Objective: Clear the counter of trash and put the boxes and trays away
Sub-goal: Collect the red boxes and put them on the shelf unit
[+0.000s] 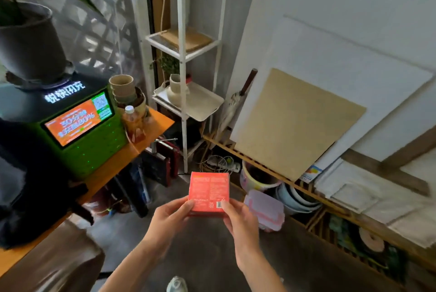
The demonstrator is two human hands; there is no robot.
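Note:
A red box (209,190) with small print and a barcode is held in front of me over the grey floor. My left hand (170,215) grips its lower left corner and my right hand (238,217) grips its lower right corner, thumb on the barcode. The orange counter (132,152) runs along the left. A clear plastic container with a pink-clipped lid (266,209) sits on the floor just right of my right hand. A white tray (203,105) lies on the lower shelf of the white rack (181,55).
On the counter stand a green kiosk with an orange screen (80,131), a drink bottle (132,124), stacked paper cups (122,88), a dark plant pot (30,48) and a black bag (35,192). Boards (295,121) lean on the right wall over a low wooden rack.

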